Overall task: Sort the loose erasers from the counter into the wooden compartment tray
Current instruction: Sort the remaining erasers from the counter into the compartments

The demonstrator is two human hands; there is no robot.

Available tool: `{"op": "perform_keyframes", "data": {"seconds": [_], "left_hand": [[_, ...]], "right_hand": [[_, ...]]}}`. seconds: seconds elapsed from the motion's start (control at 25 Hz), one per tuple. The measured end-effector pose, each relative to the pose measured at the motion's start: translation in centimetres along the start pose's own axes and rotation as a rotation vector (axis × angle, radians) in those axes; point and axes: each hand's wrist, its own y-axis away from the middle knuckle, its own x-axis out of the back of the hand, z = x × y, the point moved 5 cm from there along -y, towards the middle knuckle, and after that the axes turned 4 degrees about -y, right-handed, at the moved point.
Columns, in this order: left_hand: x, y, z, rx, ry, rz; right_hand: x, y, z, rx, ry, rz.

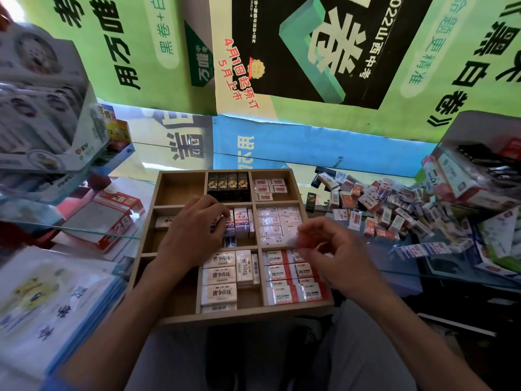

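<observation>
Head view, looking down on a light wooden compartment tray (pixel 298 190) that is sitting at the near edge of a glass counter (pixel 366 176), its nine cells in three rows. Left hand (pixel 194 235) is reaching into the middle cell of the centre row, fingers curling round a small white eraser with blue print (pixel 229 224) standing among its like. Right hand (pixel 335 255) is hovering over the right column, thumb and fingertips pinching a small white eraser (pixel 294 241) blurred by motion; its print cannot be read. Black-sleeved erasers (pixel 229 185) are filling the top middle cell, white ones with red labels (pixel 270 187) the top right, cream erasers marked ERASER (pixel 220 277) the bottom middle, and red-banded 2B erasers (pixel 293 280) the bottom right. Loose pile of mixed erasers (pixel 380 210) is lying on the counter to the right of the tray, well apart from both hands. Stacked red 2B boxes (pixel 112 218) are resting to the left of the tray
</observation>
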Motion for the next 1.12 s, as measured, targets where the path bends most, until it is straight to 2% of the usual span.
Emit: {"op": "perform_keyframes", "data": {"seconds": [0.08,0.12,0.24,0.32,0.44,0.56,0.88,0.96,1.12], "left_hand": [[0.1,-0.1,0.0,-0.006,-0.009,0.013],[0.1,-0.1,0.0,-0.013,-0.021,0.021],[-0.1,0.0,-0.5,0.01,-0.068,0.027],[-0.6,0.1,-0.7,0.043,-0.135,-0.026],[-1.1,-0.4,-1.1,0.079,-0.219,-0.149],[-1.3,-1.0,-1.2,0.063,-0.194,-0.239],[-1.9,-3.9,-1.9,0.055,-0.211,-0.296],[-2.3,-4.9,-2.0,0.091,-0.244,-0.341],[-3.2,-4.7,-1.9,0.191,-0.148,-0.422]], "right_hand": [[-1.0,-0.3,-0.3,0.18,0.395,-0.009],[-1.5,-0.3,-0.2,0.238,0.487,-0.035],[-1.9,-0.2,0.5,0.316,0.541,-0.149],[-1.7,-0.1,0.8,0.344,0.59,-0.195],[-2.1,-0.3,0.6,0.438,0.723,-0.143],[-2.2,-0.6,0.7,0.411,0.723,-0.087],[-2.4,-2.2,0.5,0.44,0.728,0.04],[-2.3,-3.2,0.4,0.43,0.72,0.051],[-1.8,-4.5,0.4,0.386,0.714,0.048]]}}
